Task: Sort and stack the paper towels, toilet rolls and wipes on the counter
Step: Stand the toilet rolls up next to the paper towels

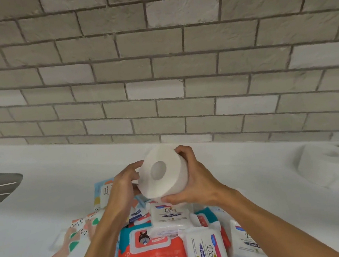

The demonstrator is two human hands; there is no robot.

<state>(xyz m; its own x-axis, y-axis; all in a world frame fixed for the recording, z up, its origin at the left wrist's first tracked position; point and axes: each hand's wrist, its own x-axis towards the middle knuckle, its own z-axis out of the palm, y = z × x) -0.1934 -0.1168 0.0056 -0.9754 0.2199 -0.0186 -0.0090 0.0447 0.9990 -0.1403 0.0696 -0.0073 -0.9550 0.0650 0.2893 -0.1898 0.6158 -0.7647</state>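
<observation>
Gripping a white toilet roll [170,183] between them, the left hand [125,187] cups its left side and the right hand [193,181] curls round its right side, the hollow core facing the camera. The roll is held in the air over a heap of wipes packs on the white worktop [47,202]: a white Dove pack [171,218] lies just below it, with an orange-red baby wipes pack [151,254] nearer the camera. Well apart to the right, another white roll [321,163] rests on the worktop near the grey brick wall [158,67].
</observation>
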